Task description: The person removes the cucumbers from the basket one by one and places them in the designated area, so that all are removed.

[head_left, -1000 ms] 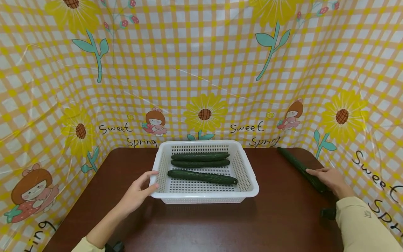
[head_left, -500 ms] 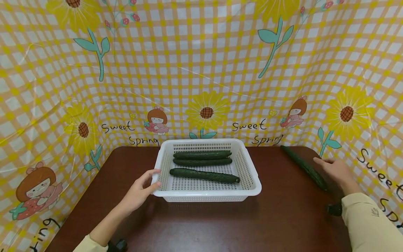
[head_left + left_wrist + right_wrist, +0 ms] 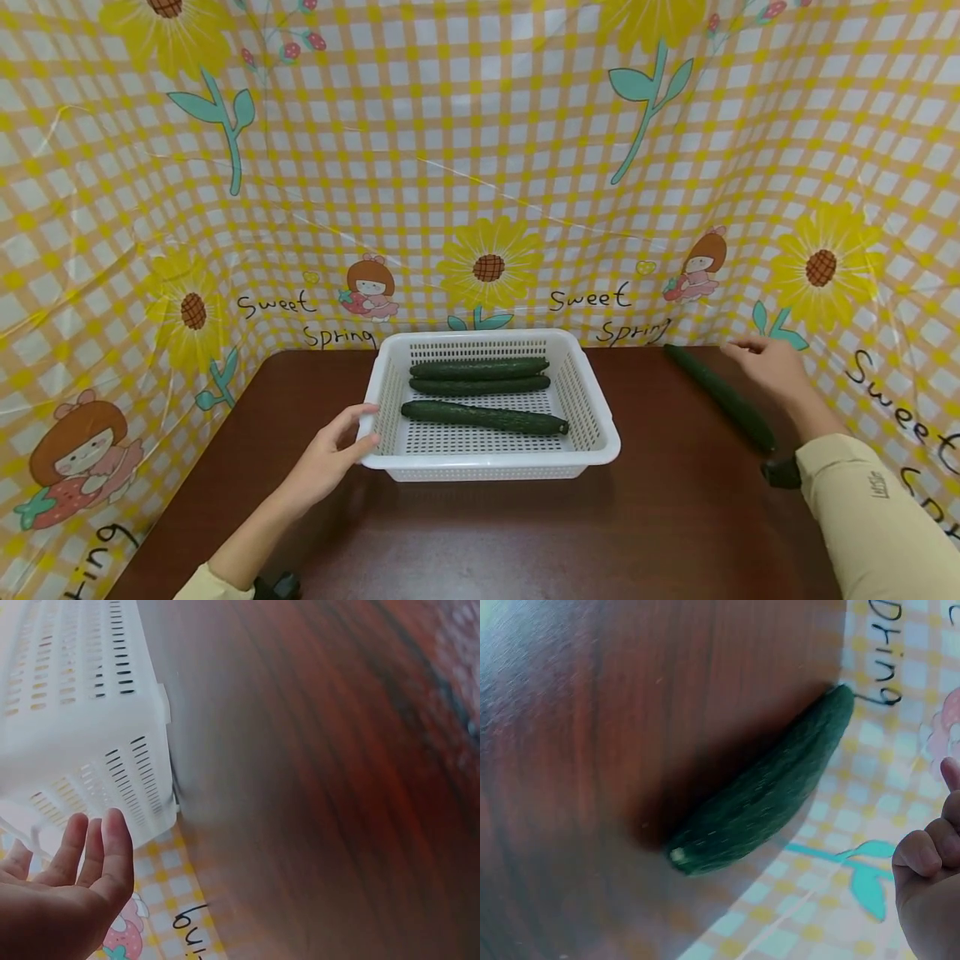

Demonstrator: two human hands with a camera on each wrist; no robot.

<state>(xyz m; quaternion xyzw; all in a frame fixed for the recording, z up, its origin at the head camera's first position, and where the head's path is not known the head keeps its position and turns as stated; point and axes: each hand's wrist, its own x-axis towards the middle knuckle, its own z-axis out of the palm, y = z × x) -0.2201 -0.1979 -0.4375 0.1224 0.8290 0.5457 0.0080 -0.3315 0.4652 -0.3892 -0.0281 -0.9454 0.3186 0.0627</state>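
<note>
A white slotted plastic basket stands mid-table with three dark green cucumbers lying in it. At its left rim, my left hand touches the edge with thumb and index finger; the left wrist view has the other fingers relaxed beside the basket wall. A separate cucumber lies slantwise on the table at the right, whole in the right wrist view. My right hand is just right of its far half, apart from it, with loosely bent fingers and nothing held.
The brown table ends at the back and sides against a yellow checked cloth printed with sunflowers. Between the basket and the right-hand cucumber lies bare tabletop.
One second ago my right hand was on the right-hand cucumber. It has let go and moved off, then farther toward the back. My left hand stays at the basket rim.
</note>
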